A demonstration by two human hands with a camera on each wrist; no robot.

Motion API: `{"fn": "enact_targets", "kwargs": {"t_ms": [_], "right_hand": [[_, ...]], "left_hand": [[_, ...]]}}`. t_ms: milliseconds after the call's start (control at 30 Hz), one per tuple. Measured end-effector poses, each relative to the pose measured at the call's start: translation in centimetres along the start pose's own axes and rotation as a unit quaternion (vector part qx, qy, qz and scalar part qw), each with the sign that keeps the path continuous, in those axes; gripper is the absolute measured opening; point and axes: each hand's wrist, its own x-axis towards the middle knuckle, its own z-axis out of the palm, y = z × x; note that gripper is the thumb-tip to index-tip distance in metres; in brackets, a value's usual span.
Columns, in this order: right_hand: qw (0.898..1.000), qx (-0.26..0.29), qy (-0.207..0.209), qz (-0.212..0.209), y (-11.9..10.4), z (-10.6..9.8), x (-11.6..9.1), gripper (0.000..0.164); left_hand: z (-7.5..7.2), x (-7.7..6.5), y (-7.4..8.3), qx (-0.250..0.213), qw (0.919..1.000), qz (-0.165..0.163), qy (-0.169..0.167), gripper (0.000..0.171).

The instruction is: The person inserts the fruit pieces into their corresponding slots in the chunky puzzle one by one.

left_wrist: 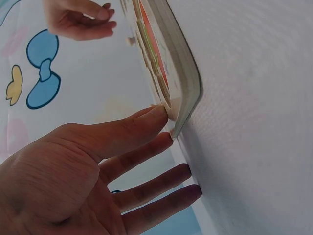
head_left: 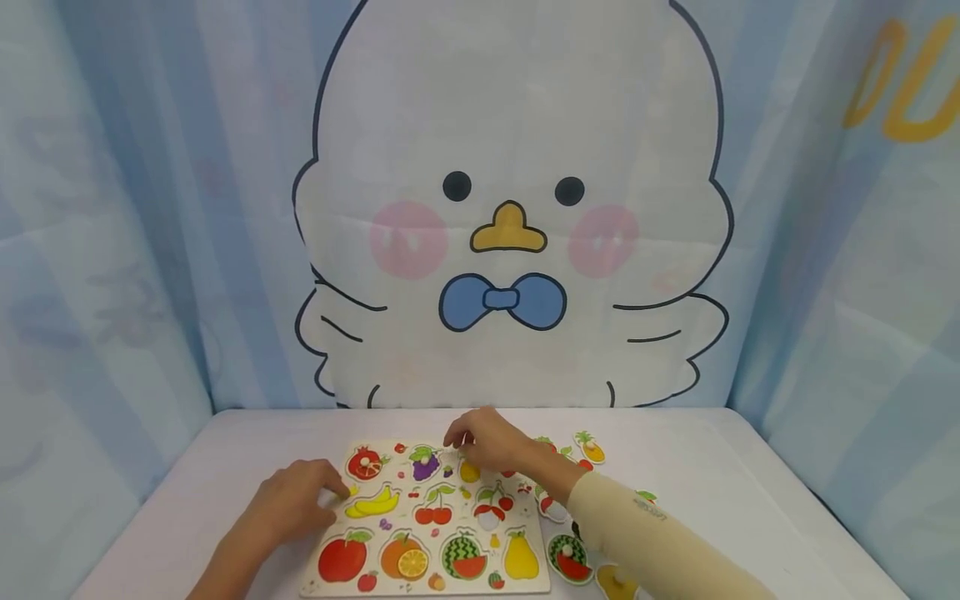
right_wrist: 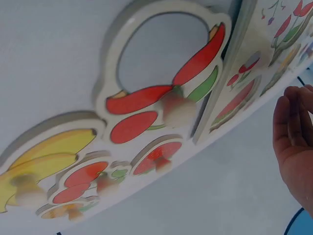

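A flat wooden fruit puzzle board (head_left: 420,588) lies on the table, with fruit such as an apple, an orange and a watermelon pictured on it. My left hand (head_left: 296,500) is at its left edge. In the left wrist view the thumb (left_wrist: 146,120) presses on the board's corner and the index finger sits against its side, pinching it; the other fingers extend beyond. My right hand (head_left: 491,439) hovers over the far part of the board, beside the grapes (head_left: 424,464) and a yellow fruit (head_left: 470,472). Nothing shows between its loosely bent fingers.
Right of the board lie loose knobbed pieces, among them a watermelon (head_left: 568,560), a pineapple (head_left: 591,448) and bananas (right_wrist: 54,147). My right sleeve (head_left: 645,533) covers some of them. A curtain with a cartoon bird (head_left: 517,358) hangs behind the table.
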Motion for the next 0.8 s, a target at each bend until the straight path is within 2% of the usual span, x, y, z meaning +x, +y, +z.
{"fn": "enact_targets", "kwargs": {"t_ms": [100,400,567,800], "right_hand": [[1.000,-0.002,0.006,0.008,0.8,-0.5,-0.5,0.019],[0.997,0.006,0.014,0.074,3.4,-2.1,-2.7,0.015],[0.995,-0.003,0.028,0.091,4.8,-3.1,-3.9,0.013],[0.990,0.013,0.051,0.132,6.8,-4.0,-5.8,0.012]], "left_hand": [[-0.1,0.0,0.0,0.001,1.0000,-0.001,-0.003,0.026],[0.0,0.0,0.0,0.002,1.0000,0.004,-0.001,0.024],[0.0,0.1,0.1,0.000,1.0000,-0.002,-0.004,0.023],[-0.1,0.1,0.1,0.001,1.0000,0.002,-0.008,0.023]]}}
